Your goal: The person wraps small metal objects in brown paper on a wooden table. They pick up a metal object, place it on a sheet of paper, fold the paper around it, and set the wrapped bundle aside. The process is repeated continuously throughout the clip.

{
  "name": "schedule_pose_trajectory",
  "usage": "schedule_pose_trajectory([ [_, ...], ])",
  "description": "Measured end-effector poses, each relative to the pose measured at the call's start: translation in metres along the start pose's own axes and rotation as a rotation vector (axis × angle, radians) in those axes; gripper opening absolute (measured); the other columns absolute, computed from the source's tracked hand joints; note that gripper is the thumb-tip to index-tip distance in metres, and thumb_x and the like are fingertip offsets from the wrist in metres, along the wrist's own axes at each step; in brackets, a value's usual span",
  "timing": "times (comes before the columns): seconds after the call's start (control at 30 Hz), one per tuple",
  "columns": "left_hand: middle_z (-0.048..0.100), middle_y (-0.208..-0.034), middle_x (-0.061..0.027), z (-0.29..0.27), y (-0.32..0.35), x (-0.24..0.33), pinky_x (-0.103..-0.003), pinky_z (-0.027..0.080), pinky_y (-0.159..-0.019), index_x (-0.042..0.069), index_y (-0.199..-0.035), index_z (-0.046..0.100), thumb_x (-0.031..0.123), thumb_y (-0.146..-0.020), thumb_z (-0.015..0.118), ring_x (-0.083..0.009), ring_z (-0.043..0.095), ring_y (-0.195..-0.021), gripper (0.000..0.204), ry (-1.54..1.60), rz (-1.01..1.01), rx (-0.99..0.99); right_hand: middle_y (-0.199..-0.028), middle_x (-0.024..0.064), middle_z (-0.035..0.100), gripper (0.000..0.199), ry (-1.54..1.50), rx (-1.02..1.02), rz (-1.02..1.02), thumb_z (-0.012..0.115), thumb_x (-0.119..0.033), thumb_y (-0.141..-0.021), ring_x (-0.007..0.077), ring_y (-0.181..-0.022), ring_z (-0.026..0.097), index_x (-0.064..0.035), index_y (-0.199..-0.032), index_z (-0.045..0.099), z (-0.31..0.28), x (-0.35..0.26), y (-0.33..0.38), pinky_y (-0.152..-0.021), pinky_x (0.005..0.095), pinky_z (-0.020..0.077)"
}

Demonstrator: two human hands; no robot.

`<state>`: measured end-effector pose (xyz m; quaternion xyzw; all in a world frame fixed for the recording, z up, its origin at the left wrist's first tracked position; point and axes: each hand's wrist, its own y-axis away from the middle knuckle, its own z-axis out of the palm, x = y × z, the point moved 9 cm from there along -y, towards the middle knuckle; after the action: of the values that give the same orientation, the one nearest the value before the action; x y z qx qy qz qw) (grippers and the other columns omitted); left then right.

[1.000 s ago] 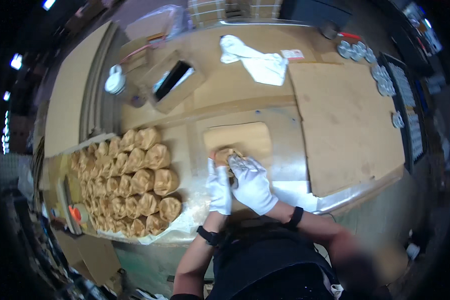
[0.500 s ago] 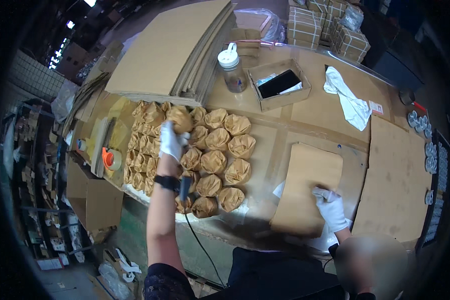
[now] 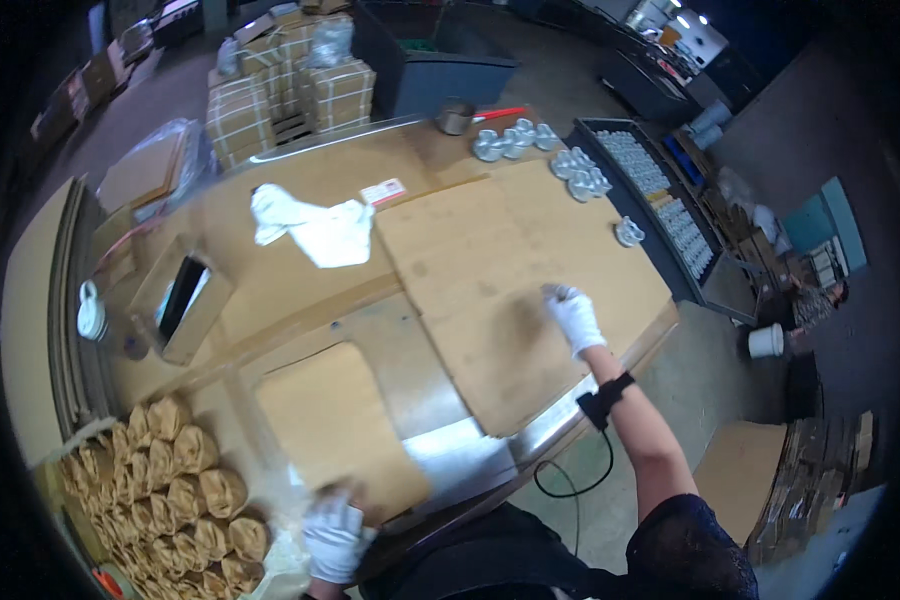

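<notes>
My right hand (image 3: 574, 315), in a white glove, reaches out over a large brown cardboard sheet (image 3: 490, 290) on the right of the table; its fingers look apart and it holds nothing. My left hand (image 3: 335, 535), also gloved, rests near the front corner of a smaller brown paper sheet (image 3: 335, 430) at the table's near edge; blur hides its grip. Several brown paper-wrapped bundles (image 3: 185, 495) lie in rows at the lower left. Silver metal parts (image 3: 570, 170) sit in clusters at the table's far right.
A white cloth (image 3: 315, 230) lies at the back middle. An open cardboard box (image 3: 180, 300) and a white jar (image 3: 90, 312) stand at the left. A dark tray of small parts (image 3: 660, 200) runs beside the table's right side. Stacked cartons (image 3: 300, 85) stand behind it.
My view has swung right. My left hand came back from the bundles to the small paper sheet. My right hand left that sheet and reached onto the large cardboard.
</notes>
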<state>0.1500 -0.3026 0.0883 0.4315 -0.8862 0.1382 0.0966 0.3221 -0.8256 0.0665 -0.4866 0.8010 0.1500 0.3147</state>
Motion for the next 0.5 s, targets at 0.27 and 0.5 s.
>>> schedule_pose_trajectory([
  [0.27, 0.045, -0.148, -0.0185, 0.073, 0.017, 0.017, -0.06, 0.033, -0.111, 0.009, -0.137, 0.05, 0.03, -0.086, 0.067, -0.0455, 0.041, -0.134, 0.059, -0.081, -0.004, -0.304, -0.092, 0.02, 0.071, 0.028, 0.738, 0.35, 0.136, 0.055, -0.024, -0.092, 0.0391, -0.086, 0.069, -0.004, -0.088, 0.074, -0.162, 0.154, -0.162, -0.079, 0.0496, 0.0554],
  [0.5, 0.046, -0.148, -0.0162, 0.072, 0.023, 0.021, -0.058, 0.036, -0.11, 0.011, -0.136, 0.053, 0.032, -0.088, 0.064, -0.0425, 0.042, -0.134, 0.053, -0.191, -0.073, -0.402, -0.125, 0.016, 0.066, 0.039, 0.625, 0.182, 0.203, 0.046, -0.042, -0.1, 0.0363, -0.114, 0.063, -0.0143, -0.119, 0.066, -0.132, 0.188, -0.236, -0.093, 0.0436, 0.0519],
])
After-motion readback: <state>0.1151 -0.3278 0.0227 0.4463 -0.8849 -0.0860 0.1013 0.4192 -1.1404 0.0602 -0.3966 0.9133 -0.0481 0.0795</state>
